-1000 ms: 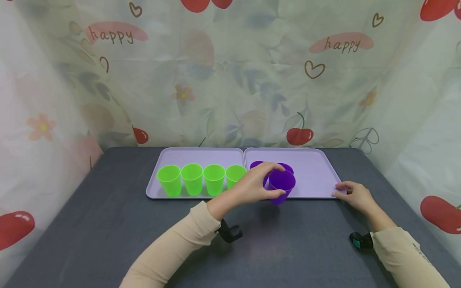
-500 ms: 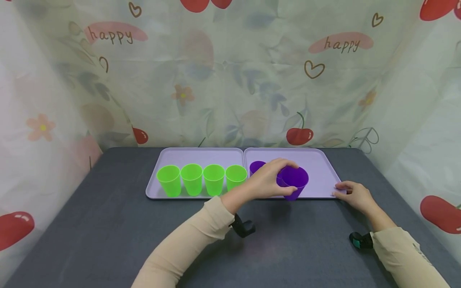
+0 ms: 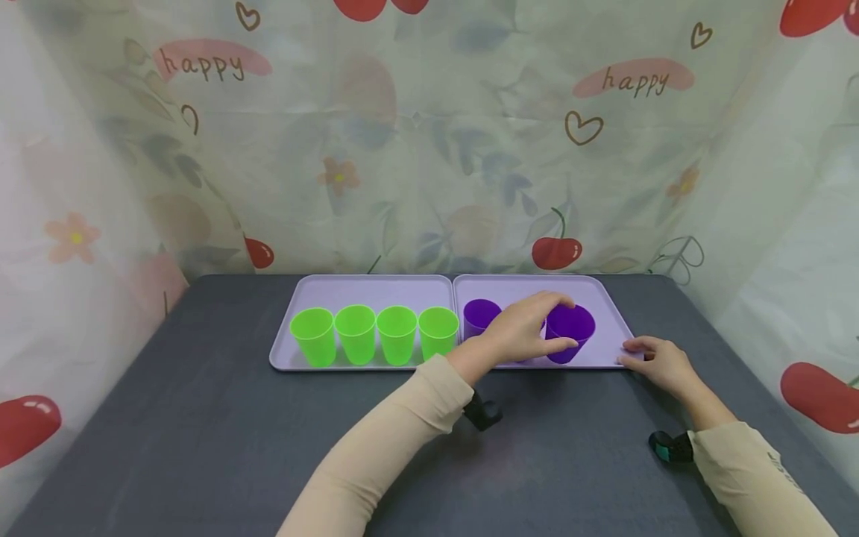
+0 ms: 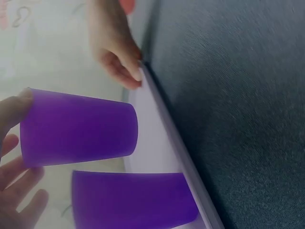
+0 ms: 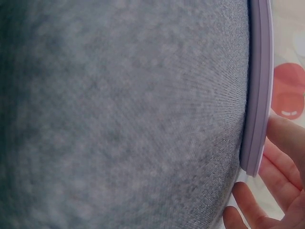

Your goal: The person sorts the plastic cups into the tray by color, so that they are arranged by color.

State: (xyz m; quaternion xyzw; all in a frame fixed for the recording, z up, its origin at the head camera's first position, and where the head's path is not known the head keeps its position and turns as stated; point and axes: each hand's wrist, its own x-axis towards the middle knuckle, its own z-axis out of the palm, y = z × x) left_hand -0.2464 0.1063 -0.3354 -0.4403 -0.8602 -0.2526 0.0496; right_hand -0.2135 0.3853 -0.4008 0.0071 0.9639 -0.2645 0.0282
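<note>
My left hand (image 3: 526, 328) pinches a purple cup (image 3: 570, 333) near its rim, thumb on the near side and fingers on the far side. The left wrist view shows this cup (image 4: 78, 129) beside a second purple cup (image 4: 133, 200) standing on the right lilac tray (image 3: 607, 317). Another purple cup (image 3: 480, 316) stands at that tray's left end; the one between is mostly hidden behind my left hand in the head view. At the tray's front right corner, my right hand (image 3: 664, 367) grips the edge (image 5: 259, 90).
Several green cups (image 3: 397, 335) stand in a row on the left lilac tray (image 3: 376, 289), which sits against the right one. Both trays lie on a dark grey tabletop (image 3: 201, 432). A patterned curtain (image 3: 416, 149) hangs behind and along the sides.
My left hand has carried the purple cup rightward, from beside the other purple cups to farther along the right tray. The right hand stays at the tray corner.
</note>
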